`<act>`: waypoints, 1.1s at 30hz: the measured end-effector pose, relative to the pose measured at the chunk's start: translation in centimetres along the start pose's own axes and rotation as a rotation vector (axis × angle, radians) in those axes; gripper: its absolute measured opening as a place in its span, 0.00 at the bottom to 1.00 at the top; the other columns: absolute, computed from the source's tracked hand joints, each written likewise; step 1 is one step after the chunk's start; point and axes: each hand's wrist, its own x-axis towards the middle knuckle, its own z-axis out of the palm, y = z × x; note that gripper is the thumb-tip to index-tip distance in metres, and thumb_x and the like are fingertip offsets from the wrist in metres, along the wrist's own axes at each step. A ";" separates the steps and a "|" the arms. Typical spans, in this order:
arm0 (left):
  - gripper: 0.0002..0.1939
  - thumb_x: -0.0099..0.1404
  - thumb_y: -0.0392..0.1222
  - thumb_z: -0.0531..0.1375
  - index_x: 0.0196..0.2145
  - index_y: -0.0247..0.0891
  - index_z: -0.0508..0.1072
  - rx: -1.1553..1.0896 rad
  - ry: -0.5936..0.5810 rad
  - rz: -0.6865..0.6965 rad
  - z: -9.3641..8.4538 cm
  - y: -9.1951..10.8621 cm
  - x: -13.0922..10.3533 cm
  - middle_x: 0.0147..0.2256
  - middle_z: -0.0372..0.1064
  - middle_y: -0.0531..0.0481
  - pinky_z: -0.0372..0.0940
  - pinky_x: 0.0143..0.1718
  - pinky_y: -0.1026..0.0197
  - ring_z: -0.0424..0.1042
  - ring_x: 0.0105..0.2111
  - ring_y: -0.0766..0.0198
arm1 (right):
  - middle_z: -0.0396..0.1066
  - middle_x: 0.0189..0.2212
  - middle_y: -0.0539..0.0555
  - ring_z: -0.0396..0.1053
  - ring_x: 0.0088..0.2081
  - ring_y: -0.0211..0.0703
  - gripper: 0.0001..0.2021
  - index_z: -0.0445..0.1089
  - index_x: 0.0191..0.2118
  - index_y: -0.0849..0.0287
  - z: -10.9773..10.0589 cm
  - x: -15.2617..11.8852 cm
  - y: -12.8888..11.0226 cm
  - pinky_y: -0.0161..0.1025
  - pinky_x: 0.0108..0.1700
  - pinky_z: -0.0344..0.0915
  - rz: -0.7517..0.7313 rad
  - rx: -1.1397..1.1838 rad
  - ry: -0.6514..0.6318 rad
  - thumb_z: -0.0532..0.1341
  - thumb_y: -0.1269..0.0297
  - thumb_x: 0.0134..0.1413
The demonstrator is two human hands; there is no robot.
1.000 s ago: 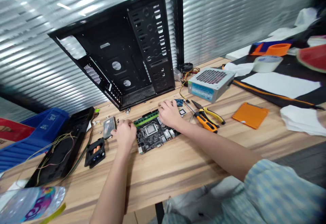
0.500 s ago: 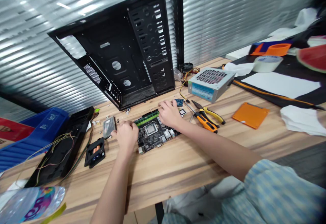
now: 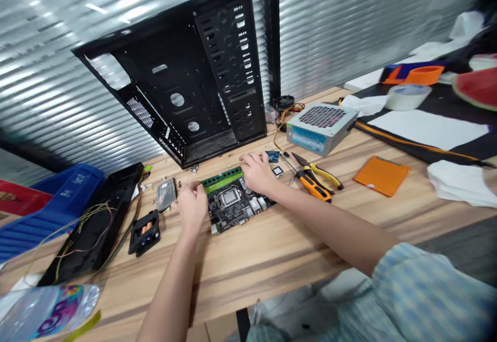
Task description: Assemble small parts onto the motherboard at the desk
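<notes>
A black motherboard (image 3: 233,210) lies flat on the wooden table, its metal-topped processor (image 3: 230,197) showing in the socket. Along its far edge is a green memory stick (image 3: 222,177), beside a lime-green slot (image 3: 223,184). My left hand (image 3: 193,204) is closed at the stick's left end, fingers bent over it. At the other end my right hand (image 3: 256,172) has its fingers closed on the stick and covers part of the board. The fingertips are partly hidden, and whether the stick is seated in a slot I cannot tell.
Behind the board stands an open black computer case (image 3: 182,83). A power supply (image 3: 322,127), pliers (image 3: 326,173) and an orange-handled screwdriver (image 3: 314,185) are to the right, near an orange plate (image 3: 382,176). Leftward lie a drive (image 3: 166,195), a black bracket (image 3: 144,233) and a bottle (image 3: 50,308).
My left hand has shifted slightly left and away from me. More of the memory stick shows between the hands, and it appears a little higher. My right hand has barely moved.
</notes>
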 end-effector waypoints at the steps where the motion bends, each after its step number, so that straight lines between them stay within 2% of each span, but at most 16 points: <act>1: 0.18 0.63 0.42 0.50 0.42 0.39 0.77 -0.020 0.018 0.007 0.1 -0.1 0.1 0.44 0.75 0.42 0.52 0.52 0.45 0.70 0.48 0.49 | 0.65 0.55 0.63 0.55 0.52 0.53 0.13 0.73 0.42 0.65 -0.1 0.0 0.0 0.53 0.51 0.46 0.002 0.003 0.003 0.53 0.72 0.56; 4: 0.19 0.63 0.42 0.50 0.45 0.39 0.76 -0.052 0.056 0.046 0.4 -0.5 0.2 0.46 0.74 0.42 0.54 0.52 0.46 0.70 0.47 0.50 | 0.62 0.57 0.63 0.54 0.54 0.53 0.14 0.71 0.46 0.66 -0.2 0.1 -0.1 0.52 0.51 0.46 0.007 0.011 0.007 0.53 0.73 0.56; 9: 0.19 0.62 0.41 0.50 0.45 0.38 0.76 -0.056 0.045 0.070 0.8 -0.8 0.4 0.46 0.73 0.42 0.54 0.52 0.46 0.69 0.49 0.50 | 0.60 0.59 0.64 0.53 0.55 0.54 0.18 0.68 0.51 0.67 -0.1 0.2 -0.1 0.52 0.52 0.46 0.020 0.009 -0.018 0.53 0.74 0.55; 21: 0.19 0.63 0.40 0.49 0.46 0.40 0.75 0.019 -0.059 0.029 0.9 -0.6 0.5 0.49 0.71 0.42 0.53 0.53 0.45 0.67 0.51 0.49 | 0.58 0.60 0.65 0.51 0.57 0.57 0.17 0.70 0.50 0.66 0.1 0.3 0.0 0.53 0.52 0.46 0.025 0.010 -0.082 0.53 0.74 0.55; 29: 0.19 0.62 0.39 0.49 0.45 0.39 0.75 0.017 -0.059 0.066 1.0 -0.7 0.7 0.48 0.72 0.43 0.55 0.52 0.49 0.67 0.51 0.51 | 0.59 0.60 0.64 0.51 0.56 0.56 0.18 0.69 0.51 0.65 0.2 0.3 0.1 0.52 0.51 0.47 0.038 0.004 -0.090 0.52 0.74 0.56; 33: 0.18 0.62 0.39 0.49 0.44 0.40 0.75 0.031 -0.046 0.070 1.0 -0.8 0.7 0.50 0.71 0.42 0.55 0.50 0.48 0.66 0.52 0.50 | 0.59 0.59 0.64 0.51 0.56 0.56 0.18 0.69 0.51 0.65 0.1 0.3 0.1 0.53 0.51 0.47 0.040 0.005 -0.090 0.53 0.73 0.56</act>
